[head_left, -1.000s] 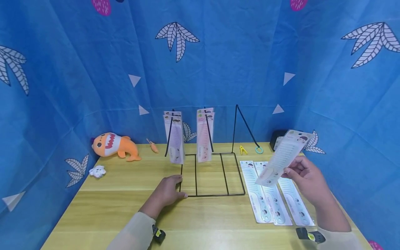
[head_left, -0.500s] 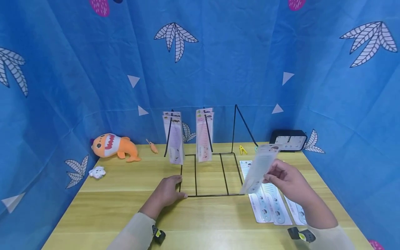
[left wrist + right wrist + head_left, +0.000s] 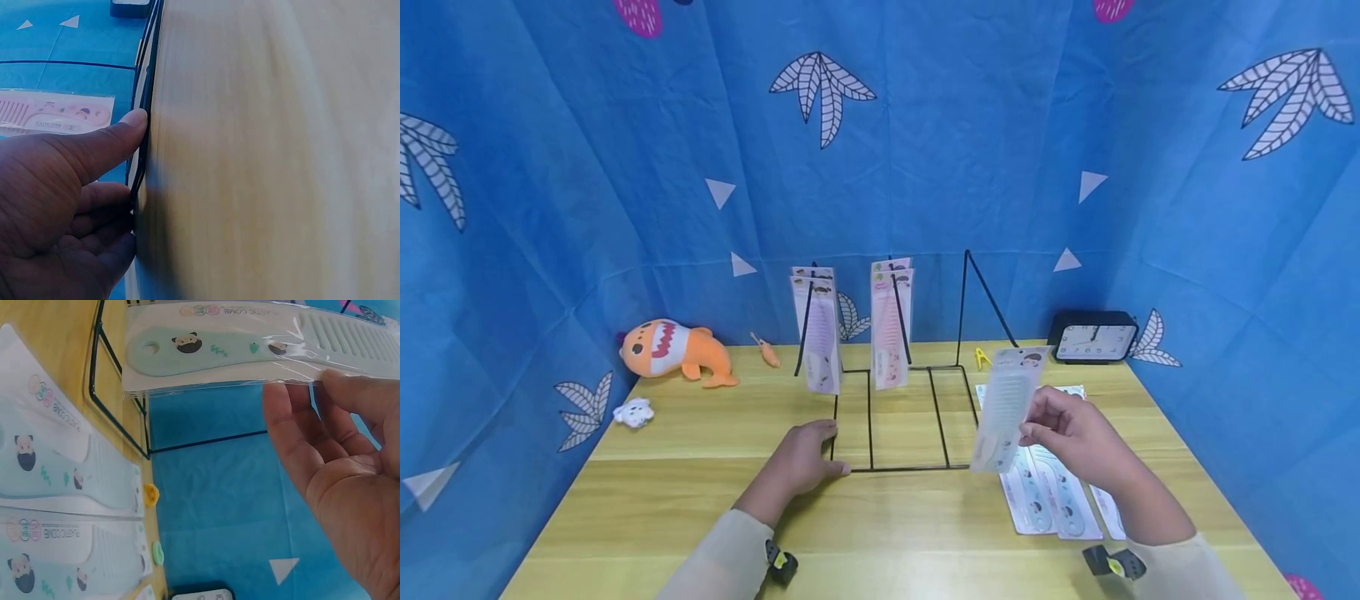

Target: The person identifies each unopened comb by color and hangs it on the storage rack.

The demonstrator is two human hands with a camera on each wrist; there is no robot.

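My right hand (image 3: 1071, 429) pinches one edge of a packaged pale green comb (image 3: 1009, 400) between thumb and fingers, holding it up by the black wire display rack (image 3: 946, 433). In the right wrist view the comb (image 3: 206, 353) shows its handle and teeth through clear wrapping. My left hand (image 3: 805, 458) holds the rack's front left corner, thumb on the front wire (image 3: 145, 134) and fingers at the side. Packaged purple combs (image 3: 822, 333) and pink combs (image 3: 891, 329) hang on two hooks; the right hook (image 3: 988, 292) carries nothing.
Several packaged green combs (image 3: 1060, 492) lie on the table at the right, partly behind my right hand. At the back stand a black clock (image 3: 1093, 337) and a yellow clip (image 3: 982, 358). An orange plush shark (image 3: 677, 350) and small white toy (image 3: 634, 412) lie left.
My right hand has carried the comb leftward from above the combs on the table towards the rack's right side, turning it more upright. The clock has come into sight. My left hand stays put.
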